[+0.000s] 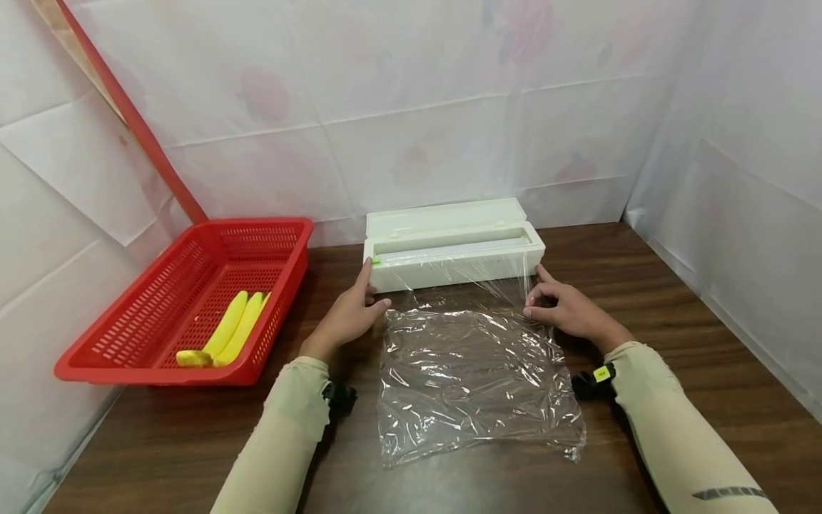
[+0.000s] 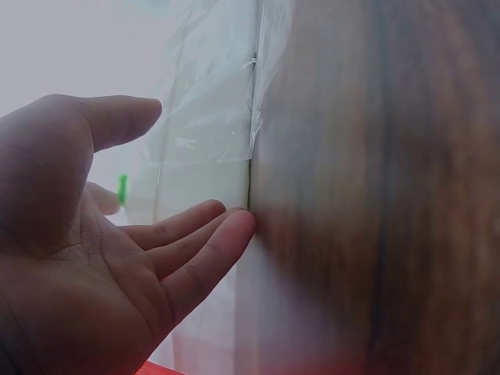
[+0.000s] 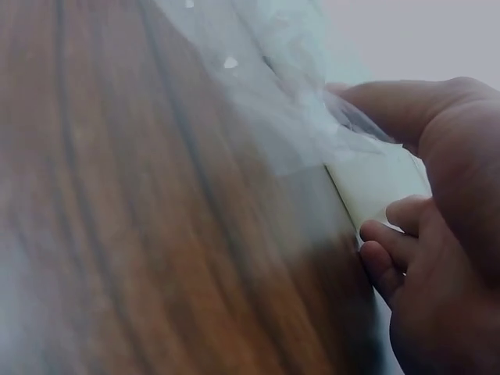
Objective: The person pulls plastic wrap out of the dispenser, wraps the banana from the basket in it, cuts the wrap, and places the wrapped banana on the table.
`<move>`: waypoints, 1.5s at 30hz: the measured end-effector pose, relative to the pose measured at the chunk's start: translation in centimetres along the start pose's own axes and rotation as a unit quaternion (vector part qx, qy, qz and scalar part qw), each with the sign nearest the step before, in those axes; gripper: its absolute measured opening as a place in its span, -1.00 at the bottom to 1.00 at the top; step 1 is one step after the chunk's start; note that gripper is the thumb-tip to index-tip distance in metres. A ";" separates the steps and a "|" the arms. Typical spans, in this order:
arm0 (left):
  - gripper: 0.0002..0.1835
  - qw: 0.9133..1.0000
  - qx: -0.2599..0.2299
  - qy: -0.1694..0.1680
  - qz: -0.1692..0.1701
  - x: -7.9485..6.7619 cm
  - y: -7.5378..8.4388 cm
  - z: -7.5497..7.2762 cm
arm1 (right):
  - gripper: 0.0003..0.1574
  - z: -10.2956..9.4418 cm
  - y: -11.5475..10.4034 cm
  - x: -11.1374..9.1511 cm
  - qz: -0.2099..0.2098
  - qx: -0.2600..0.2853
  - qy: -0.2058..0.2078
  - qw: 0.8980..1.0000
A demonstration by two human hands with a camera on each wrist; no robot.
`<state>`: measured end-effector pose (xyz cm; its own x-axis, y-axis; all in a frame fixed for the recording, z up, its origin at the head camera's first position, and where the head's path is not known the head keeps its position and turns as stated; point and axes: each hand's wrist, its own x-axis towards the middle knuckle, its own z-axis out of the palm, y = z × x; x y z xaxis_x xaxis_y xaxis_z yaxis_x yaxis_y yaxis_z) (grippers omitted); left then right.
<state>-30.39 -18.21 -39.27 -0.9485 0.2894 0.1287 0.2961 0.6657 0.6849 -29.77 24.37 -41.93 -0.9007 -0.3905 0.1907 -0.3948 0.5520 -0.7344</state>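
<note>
A white plastic-wrap dispenser box point(image 1: 457, 270) stands with its lid raised, a roll inside and a small green piece point(image 1: 376, 260) at its left end. Clear plastic wrap point(image 1: 478, 385) runs from the roll over the front wall and lies wrinkled on the table. At the box's left end, my left hand point(image 1: 349, 313) touches it with extended fingers, thumb held apart; the left wrist view shows fingertips point(image 2: 234, 223) at its lower edge. My right hand point(image 1: 571, 308) pinches the wrap's side edge by the box's right end, its other fingers point(image 3: 383, 254) bent against the box.
To the left, a red perforated basket point(image 1: 257, 227) holds yellow bananas point(image 1: 234, 325). A red pole point(image 1: 135, 118) slants up behind it. White floral sheeting point(image 1: 411, 100) hangs behind and along both sides of the dark wooden table point(image 1: 693, 335).
</note>
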 end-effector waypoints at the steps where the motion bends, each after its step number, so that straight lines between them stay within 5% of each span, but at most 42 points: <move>1: 0.00 1.000 -0.004 -0.001 -0.003 0.0 0.0 -0.1 | -0.85 0.0 0.0 0.0 -0.001 0.002 -0.003 1.000; 8: 0.01 1.000 -0.025 -0.003 -0.017 -0.2 -0.5 -0.2 | -0.82 0.0 0.2 -0.2 0.009 -0.011 0.000 1.000; 15: 0.12 0.999 -0.025 -0.029 0.010 -0.5 -0.7 -0.1 | -0.69 -0.3 0.6 0.0 0.039 -0.031 0.030 0.998; 18: 0.14 0.998 0.006 -0.052 0.037 -0.7 -0.8 0.0 | -0.61 -0.4 0.6 -0.1 0.049 -0.032 0.050 0.997; 23: -0.13 0.989 0.094 -0.096 0.067 -1.1 -0.7 0.2 | -0.56 -0.5 0.5 -0.5 0.049 -0.007 0.090 0.995; 29: -0.29 0.979 0.162 -0.118 0.048 -1.9 0.2 0.1 | -0.62 -0.5 0.2 -1.1 0.031 0.018 0.107 0.994; 37: -0.27 0.977 0.168 -0.127 0.031 -3.0 0.1 -0.5 | -0.61 0.0 -0.2 -2.0 0.022 0.081 0.138 0.987; 45: -0.30 0.979 0.155 -0.119 0.060 -3.8 -0.4 -0.7 | -0.66 0.8 -1.8 -3.5 -0.049 -0.066 0.110 0.991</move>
<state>-26.96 -20.04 -39.50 -0.8626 0.5059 -0.0021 0.4584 0.7833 0.4199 -25.75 24.19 -41.82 -0.8688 -0.2853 0.4048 -0.4897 0.6170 -0.6161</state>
